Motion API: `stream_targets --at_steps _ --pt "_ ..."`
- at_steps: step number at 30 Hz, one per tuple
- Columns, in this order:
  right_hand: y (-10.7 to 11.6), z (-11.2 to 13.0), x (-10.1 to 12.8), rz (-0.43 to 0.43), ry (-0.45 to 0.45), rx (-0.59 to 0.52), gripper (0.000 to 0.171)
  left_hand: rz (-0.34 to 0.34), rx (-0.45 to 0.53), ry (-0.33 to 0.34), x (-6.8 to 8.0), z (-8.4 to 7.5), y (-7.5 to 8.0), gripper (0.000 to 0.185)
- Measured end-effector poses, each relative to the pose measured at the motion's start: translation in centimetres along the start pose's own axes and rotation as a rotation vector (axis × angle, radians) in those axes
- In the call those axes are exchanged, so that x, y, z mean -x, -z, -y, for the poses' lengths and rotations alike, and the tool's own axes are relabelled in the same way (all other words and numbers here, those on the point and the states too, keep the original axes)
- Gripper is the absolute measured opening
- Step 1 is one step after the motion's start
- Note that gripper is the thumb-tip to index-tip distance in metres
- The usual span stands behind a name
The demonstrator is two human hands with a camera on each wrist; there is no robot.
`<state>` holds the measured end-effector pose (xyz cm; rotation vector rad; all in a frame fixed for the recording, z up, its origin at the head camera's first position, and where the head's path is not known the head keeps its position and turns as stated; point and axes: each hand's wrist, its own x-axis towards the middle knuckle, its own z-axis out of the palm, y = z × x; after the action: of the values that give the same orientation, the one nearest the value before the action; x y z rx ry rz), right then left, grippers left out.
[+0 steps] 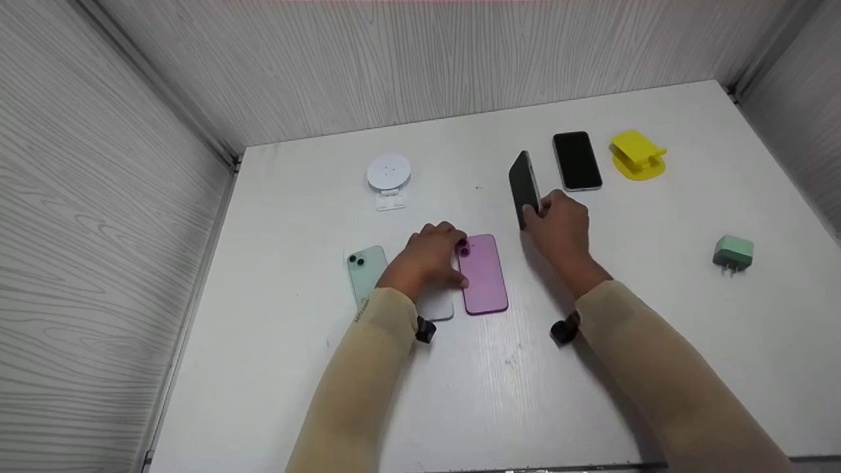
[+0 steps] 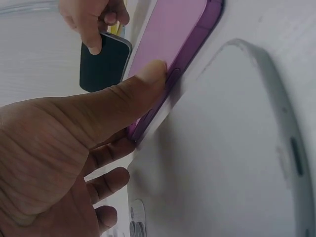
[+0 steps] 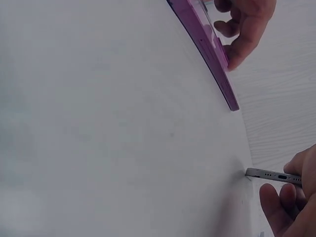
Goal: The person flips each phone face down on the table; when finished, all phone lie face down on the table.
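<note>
My left hand (image 1: pixel 430 256) is at the left edge of a purple phone (image 1: pixel 484 276), which lies back up on the table. The thumb presses its long side and a finger curls at its camera corner, as the left wrist view also shows. My right hand (image 1: pixel 562 223) pinches a phone with a dark screen (image 1: pixel 523 187) between thumb and fingers, holding it upright on edge; its charging port end (image 3: pixel 274 175) faces the right wrist camera. Beneath the left hand lies a white phone (image 2: pixel 222 143), partly hidden, beside a mint green phone (image 1: pixel 369 266).
Behind the hands stands a white round stand (image 1: pixel 389 172). Another black-screened phone (image 1: pixel 577 161) lies at the back right, next to a yellow phone holder (image 1: pixel 637 154). A green charger plug (image 1: pixel 733 253) sits far right. Wood-grain panels (image 1: pixel 460 59) enclose the white table (image 1: pixel 263 368).
</note>
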<state>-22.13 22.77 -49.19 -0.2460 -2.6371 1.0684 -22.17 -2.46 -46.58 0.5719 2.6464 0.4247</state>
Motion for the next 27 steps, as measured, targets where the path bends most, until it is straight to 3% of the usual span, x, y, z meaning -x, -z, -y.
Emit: stream_targets --at_steps 13,27 --pt "1.5 -0.1 4.5 0.062 0.045 -0.003 0.029 0.005 -0.006 -0.015 -0.1 0.1 0.0 0.088" --pt "3.4 -0.9 9.9 0.104 0.061 -0.008 0.025 0.007 0.016 0.012 -0.1 0.1 0.0 0.088"
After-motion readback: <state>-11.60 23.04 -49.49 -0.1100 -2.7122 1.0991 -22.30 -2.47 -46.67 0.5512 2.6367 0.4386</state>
